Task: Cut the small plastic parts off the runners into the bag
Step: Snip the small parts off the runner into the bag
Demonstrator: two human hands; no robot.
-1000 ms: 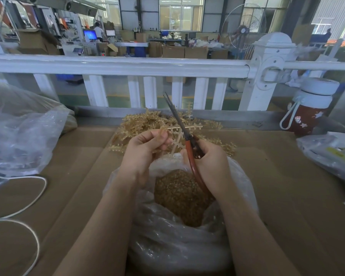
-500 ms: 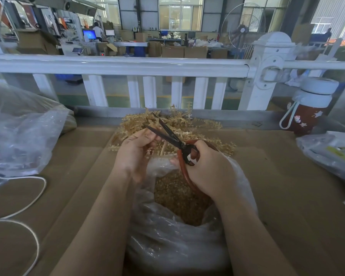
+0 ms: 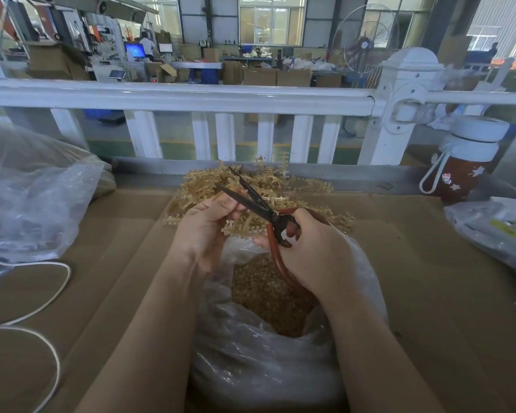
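Note:
A clear plastic bag (image 3: 251, 362) stands open in front of me, holding a heap of small amber parts (image 3: 268, 296). Over its mouth my left hand (image 3: 206, 231) pinches an amber runner (image 3: 245, 226) with parts along it. My right hand (image 3: 313, 248) grips red-handled scissors (image 3: 259, 204); the dark blades are spread apart, pointing up and left by my left fingertips. Behind the hands lies a pile of amber runners (image 3: 295, 186) on the cardboard.
Cardboard (image 3: 429, 278) covers the table. A large clear bag (image 3: 33, 198) lies at the left, a white cord (image 3: 42, 296) loops beside it. At the right are another plastic bag (image 3: 495, 231) and a red bottle with white lid (image 3: 465, 162). A white railing (image 3: 191, 98) runs behind.
The scissors swung from pointing up with blades together to leaning left with blades spread. My left hand shifted slightly with the runner.

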